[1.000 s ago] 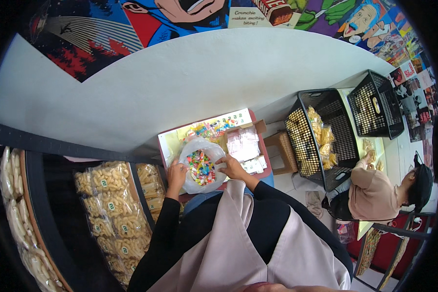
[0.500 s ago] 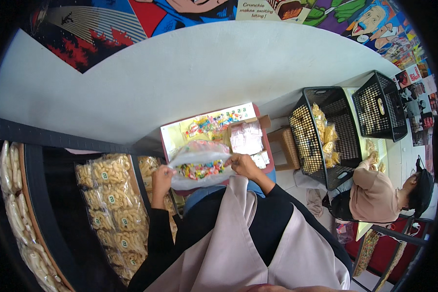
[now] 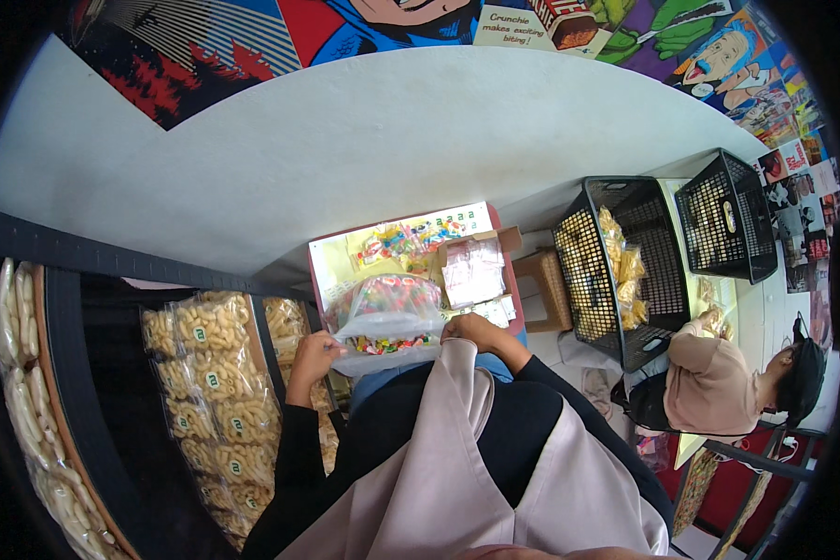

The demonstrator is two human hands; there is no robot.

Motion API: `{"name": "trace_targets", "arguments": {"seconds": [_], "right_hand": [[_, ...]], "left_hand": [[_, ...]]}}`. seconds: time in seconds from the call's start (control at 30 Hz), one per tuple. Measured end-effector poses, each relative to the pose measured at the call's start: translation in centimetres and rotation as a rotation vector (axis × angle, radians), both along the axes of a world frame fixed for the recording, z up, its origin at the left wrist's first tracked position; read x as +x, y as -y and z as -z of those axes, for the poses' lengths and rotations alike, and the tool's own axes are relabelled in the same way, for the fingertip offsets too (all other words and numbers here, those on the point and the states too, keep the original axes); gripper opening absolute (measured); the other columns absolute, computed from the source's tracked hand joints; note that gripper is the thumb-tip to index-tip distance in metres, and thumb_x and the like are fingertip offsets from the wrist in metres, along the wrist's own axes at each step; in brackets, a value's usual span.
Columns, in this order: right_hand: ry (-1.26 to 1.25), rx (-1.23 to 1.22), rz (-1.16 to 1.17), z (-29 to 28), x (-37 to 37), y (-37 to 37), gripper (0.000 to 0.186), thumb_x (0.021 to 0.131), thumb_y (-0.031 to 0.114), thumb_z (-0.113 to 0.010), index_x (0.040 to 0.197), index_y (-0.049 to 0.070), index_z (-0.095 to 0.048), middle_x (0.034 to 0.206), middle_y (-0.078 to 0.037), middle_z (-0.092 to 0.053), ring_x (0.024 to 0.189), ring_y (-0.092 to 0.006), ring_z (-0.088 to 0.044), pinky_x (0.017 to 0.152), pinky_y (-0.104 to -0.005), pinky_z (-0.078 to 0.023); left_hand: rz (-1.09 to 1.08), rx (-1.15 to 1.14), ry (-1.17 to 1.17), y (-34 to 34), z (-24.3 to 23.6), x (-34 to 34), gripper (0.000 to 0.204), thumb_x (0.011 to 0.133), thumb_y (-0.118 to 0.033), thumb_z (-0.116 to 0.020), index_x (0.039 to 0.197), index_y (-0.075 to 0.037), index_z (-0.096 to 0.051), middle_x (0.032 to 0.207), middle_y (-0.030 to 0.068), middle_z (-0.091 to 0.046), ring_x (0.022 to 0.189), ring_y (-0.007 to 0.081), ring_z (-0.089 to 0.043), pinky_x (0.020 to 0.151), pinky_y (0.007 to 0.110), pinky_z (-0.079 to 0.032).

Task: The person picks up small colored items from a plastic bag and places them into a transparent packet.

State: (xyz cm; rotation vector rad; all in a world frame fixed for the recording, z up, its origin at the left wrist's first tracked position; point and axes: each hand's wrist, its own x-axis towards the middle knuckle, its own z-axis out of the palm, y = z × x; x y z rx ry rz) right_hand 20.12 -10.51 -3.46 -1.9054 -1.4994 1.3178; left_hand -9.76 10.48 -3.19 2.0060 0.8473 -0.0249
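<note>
Plastic bag [image 3: 392, 322], one, is sitting at the table's near edge in front of the person's body, between both hands. Left hand [image 3: 317, 357], fingers pinching, is holding the bag's left rim; right hand [image 3: 471, 329], fingers curling in, is gripping the right rim, tips partly hidden. Mouth is sagging into a low gap, rim being drawn sideways.

Progress, as judged: colourful candies [image 3: 387, 346] are lying inside, so filling looks done at least in part; mouth isn't being tied or sealed yet. More candy packets [image 3: 411, 241] are lying behind the bag, outside it.

Counts, going outward: bag one; candies many, overlapping, not countable; candy packets several, number unclear. One table [image 3: 329, 266] is carrying all that, plus one cardboard box [image 3: 511, 240] holding pinkish packets [image 3: 471, 273], stack uncounted. One brown stool [image 3: 543, 291] is standing right of it. Two black crates [image 3: 660, 247] are resting farther right, the nearer holding several yellowish snack packs [image 3: 630, 266]. One co-worker [image 3: 719, 383] is handling packs beside them. Left shelf is showing roughly ten bags of curled snacks [image 3: 238, 378].
</note>
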Motion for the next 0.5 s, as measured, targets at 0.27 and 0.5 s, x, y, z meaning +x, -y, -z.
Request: {"name": "trace_targets", "arguments": {"seconds": [0.27,0.5], "right_hand": [[0.409,0.520,0.232,-4.6,-3.3,-6.1,0.059,0.058,0.003,-0.075,0.114,0.006,-0.054,0.122,-0.020,-0.049,0.108,-0.0347,-0.051,0.084,-0.0367,-0.047],[0.243,0.051,-0.377,2.5,-3.8,-5.8,0.038,0.074,0.001,-0.051,0.108,0.012,-0.064,0.086,-0.017,-0.066,0.080,-0.0329,-0.065,0.073,-0.0400,-0.051]], "left_hand": [[0.007,-0.029,-0.042,0.0,-1.6,1.2,0.019,0.070,-0.012,-0.073,0.081,0.002,-0.068,0.074,0.0152,-0.061,0.073,0.0288,-0.062,0.067,0.035,-0.046],[0.049,-0.067,-0.051,0.8,-0.7,0.0,0.018,0.070,-0.012,-0.074,0.081,0.001,-0.069,0.075,0.0144,-0.061,0.072,0.0282,-0.062,0.066,0.035,-0.047]]}}
